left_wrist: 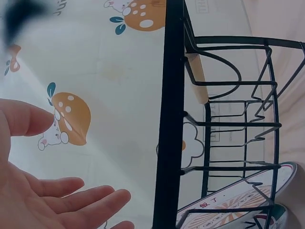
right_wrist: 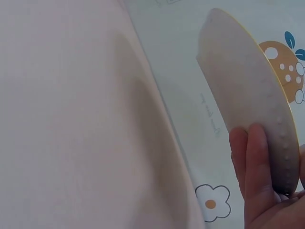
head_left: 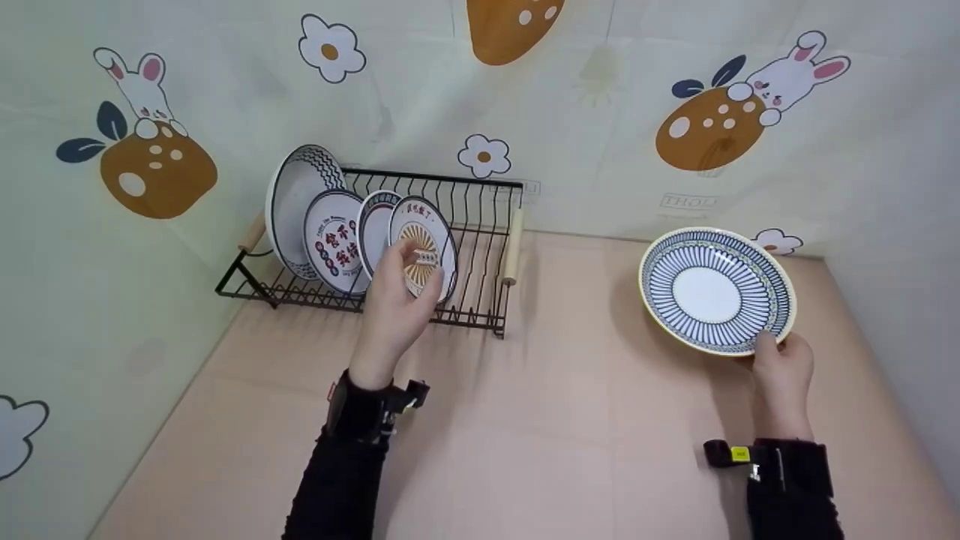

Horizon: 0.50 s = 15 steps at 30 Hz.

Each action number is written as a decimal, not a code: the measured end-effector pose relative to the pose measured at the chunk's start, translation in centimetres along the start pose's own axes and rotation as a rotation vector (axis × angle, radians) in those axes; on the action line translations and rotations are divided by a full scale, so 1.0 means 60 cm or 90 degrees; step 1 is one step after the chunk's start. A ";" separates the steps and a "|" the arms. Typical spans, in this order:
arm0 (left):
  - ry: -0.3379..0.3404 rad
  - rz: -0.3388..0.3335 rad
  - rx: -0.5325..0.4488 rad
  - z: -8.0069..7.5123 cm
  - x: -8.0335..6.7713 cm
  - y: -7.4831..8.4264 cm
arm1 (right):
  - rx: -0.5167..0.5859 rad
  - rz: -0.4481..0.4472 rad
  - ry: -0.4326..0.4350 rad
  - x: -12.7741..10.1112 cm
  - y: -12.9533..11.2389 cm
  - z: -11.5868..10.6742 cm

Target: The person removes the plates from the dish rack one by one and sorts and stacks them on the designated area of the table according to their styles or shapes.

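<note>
My right hand (head_left: 784, 375) grips a plate (head_left: 706, 292) with a yellow rim and blue-striped pattern by its near edge, thumb on top. In the right wrist view, fingers (right_wrist: 257, 162) lie against the plate's pale underside (right_wrist: 238, 76), and the plate is raised off the table. My left hand (head_left: 397, 307) hangs before the black wire dish rack (head_left: 480, 262), overlapping a small plate (head_left: 444, 259) with a yellow sunburst design. The left wrist view puts this hand (left_wrist: 62, 191) apart from the rack, thumb and fingers spread and nothing between them.
Left of the sunburst plate, the rack holds a dark-rimmed dish (head_left: 369, 225), a plate with red characters (head_left: 330, 251) and a large white bowl (head_left: 289, 195). A wooden handle (head_left: 513, 247) is on its right end. Behind stands a patterned wall covering (head_left: 585, 150); the table (head_left: 555, 405) is pinkish.
</note>
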<state>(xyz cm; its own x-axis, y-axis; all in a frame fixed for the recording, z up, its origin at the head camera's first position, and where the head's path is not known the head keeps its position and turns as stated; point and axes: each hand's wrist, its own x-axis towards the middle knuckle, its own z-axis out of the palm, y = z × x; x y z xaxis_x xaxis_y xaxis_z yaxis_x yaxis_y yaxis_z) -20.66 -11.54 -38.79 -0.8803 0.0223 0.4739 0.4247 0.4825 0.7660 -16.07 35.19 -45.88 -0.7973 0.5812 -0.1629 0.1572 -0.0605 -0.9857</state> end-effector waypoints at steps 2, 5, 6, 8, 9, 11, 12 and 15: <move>0.006 -0.008 0.007 -0.004 0.002 0.000 | 0.004 0.015 0.000 0.003 0.002 -0.003; 0.015 -0.014 0.021 -0.009 0.004 -0.002 | 0.014 0.038 0.004 0.008 0.003 -0.008; 0.017 -0.014 0.024 -0.010 0.004 -0.003 | 0.010 0.044 0.006 0.009 0.004 -0.010; 0.021 -0.011 0.029 -0.011 0.005 -0.005 | 0.002 0.059 0.012 0.013 0.005 -0.015; 0.022 -0.011 0.031 -0.012 0.006 -0.005 | -0.008 0.064 0.010 0.015 0.005 -0.018; 0.023 -0.013 0.032 -0.013 0.006 -0.006 | -0.025 0.070 0.012 0.017 0.007 -0.023; 0.023 -0.013 0.032 -0.014 0.006 -0.006 | -0.035 0.068 0.013 0.017 0.008 -0.025; 0.022 -0.019 0.033 -0.016 0.007 -0.007 | -0.053 0.062 0.022 0.017 0.012 -0.032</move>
<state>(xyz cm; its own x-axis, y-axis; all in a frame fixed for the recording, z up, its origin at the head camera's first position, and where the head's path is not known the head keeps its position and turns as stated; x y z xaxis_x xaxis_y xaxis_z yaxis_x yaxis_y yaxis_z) -20.99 -12.58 -38.48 -0.8841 -0.0216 0.4668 0.3867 0.5272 0.7567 -15.68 37.30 -46.67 -0.7557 0.6034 -0.2546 0.2820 -0.0512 -0.9581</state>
